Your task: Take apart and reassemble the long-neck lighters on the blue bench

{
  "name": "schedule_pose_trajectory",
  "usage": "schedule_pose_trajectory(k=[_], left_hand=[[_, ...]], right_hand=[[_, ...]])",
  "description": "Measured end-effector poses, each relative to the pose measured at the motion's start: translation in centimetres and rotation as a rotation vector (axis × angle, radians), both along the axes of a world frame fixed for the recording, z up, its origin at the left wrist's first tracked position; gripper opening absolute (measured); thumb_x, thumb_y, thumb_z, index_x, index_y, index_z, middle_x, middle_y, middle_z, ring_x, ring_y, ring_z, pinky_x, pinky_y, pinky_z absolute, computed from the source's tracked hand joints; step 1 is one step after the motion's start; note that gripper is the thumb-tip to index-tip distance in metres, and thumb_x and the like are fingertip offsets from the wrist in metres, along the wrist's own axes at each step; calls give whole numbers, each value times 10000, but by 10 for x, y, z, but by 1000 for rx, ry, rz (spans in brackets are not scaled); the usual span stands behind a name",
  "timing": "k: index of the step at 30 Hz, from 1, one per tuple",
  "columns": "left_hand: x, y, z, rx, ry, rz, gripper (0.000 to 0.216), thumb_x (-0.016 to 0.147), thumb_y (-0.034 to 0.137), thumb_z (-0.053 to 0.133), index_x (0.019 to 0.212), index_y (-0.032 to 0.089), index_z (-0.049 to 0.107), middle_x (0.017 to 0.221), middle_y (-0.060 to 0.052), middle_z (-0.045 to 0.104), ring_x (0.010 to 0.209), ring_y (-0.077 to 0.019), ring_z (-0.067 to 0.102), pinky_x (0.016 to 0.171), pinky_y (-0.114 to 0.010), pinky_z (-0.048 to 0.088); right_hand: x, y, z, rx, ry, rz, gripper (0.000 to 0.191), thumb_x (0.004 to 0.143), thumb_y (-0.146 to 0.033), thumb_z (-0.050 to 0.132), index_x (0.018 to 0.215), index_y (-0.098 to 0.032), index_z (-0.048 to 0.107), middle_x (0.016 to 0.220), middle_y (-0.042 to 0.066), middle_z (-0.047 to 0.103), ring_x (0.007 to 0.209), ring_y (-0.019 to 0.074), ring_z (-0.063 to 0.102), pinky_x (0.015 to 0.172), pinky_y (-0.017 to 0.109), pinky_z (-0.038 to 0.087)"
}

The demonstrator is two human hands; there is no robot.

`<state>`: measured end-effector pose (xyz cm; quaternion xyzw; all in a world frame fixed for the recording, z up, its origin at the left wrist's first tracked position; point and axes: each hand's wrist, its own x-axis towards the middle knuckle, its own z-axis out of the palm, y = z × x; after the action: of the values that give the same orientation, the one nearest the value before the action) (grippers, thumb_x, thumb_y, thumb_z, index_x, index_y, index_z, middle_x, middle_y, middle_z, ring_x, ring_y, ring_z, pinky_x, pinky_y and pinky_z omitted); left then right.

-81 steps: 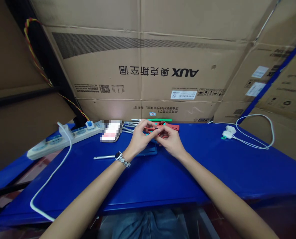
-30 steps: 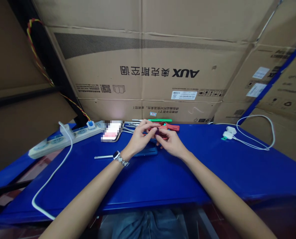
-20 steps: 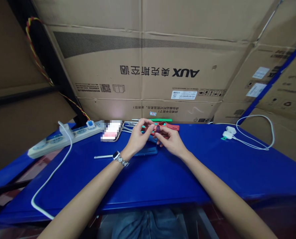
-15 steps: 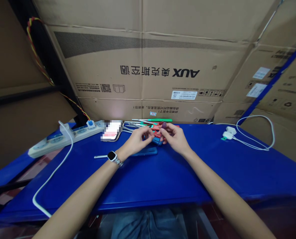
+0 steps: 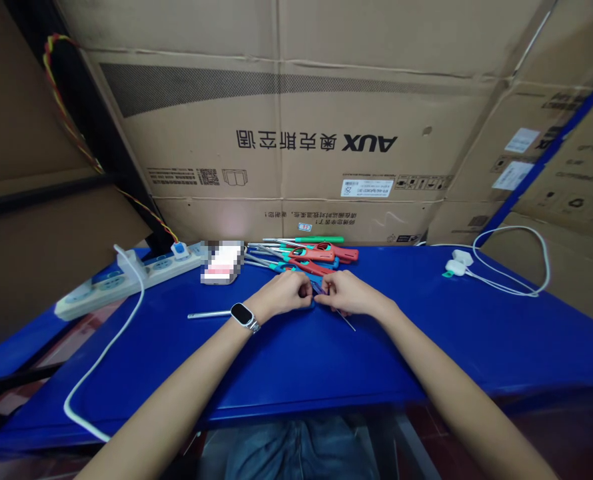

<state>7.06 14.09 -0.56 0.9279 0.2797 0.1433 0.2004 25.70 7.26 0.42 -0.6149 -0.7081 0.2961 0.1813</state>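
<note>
My left hand (image 5: 282, 298), with a watch on its wrist, and my right hand (image 5: 352, 298) meet fingertip to fingertip low over the blue table (image 5: 426, 333). Both pinch a small blue lighter (image 5: 317, 289), mostly hidden by the fingers. A thin metal rod (image 5: 348, 324) pokes out from under my right hand toward me. Just behind the hands lies a pile of long red, blue and green lighters (image 5: 312, 256) with metal nozzles.
A loose metal rod (image 5: 208, 314) lies left of my left wrist. A white power strip (image 5: 126, 277) with a white cable sits at the left. A white charger (image 5: 457, 263) and looped cable lie at the right. Cardboard boxes (image 5: 296, 133) wall the back.
Both hands have come down and toward me from above the lighter pile. The blue piece that lay under them is no longer seen on the table; a thin rod now shows by my right hand.
</note>
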Motion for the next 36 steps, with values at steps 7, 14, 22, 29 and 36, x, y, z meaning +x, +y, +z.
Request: schedule_pose_trajectory(k=[7,14,22,29,36], left_hand=[[-6,3,1,-9,1,-47,66,740,192,619,768,162,670,758,-17,677,676,-132,585,606,-213,400],[-12,6,-2,-3,8,-35,85,777,209,600,801,163,666,745,-14,661,643,-127,559,592,-217,388],[-20,10,3,-51,-3,-70,127,824,185,582,850,145,700,799,-33,691,693,-130,582,633,-211,414],[-18,6,5,-62,13,-45,104,762,193,626,812,162,711,780,-21,708,690,-135,612,608,-208,409],[-10,-2,13,-18,76,30,80,681,174,638,739,173,694,751,-9,702,681,-148,609,586,-226,391]], right_hand=[[-1,3,-5,33,-149,-13,156,796,-275,672,770,-191,542,592,-24,635,494,127,596,486,208,359],[-11,-2,1,211,-416,-118,241,738,-399,741,784,-213,595,759,10,672,721,194,621,556,253,290],[-18,-9,4,327,-384,71,282,761,-384,719,1013,-271,660,986,8,637,832,190,614,633,259,319],[-20,-6,-4,326,-409,87,315,796,-437,714,1060,-270,670,979,12,568,803,172,577,617,257,314],[-23,-4,-6,321,-387,83,277,801,-423,711,1017,-251,688,950,14,538,792,157,554,621,246,328]])
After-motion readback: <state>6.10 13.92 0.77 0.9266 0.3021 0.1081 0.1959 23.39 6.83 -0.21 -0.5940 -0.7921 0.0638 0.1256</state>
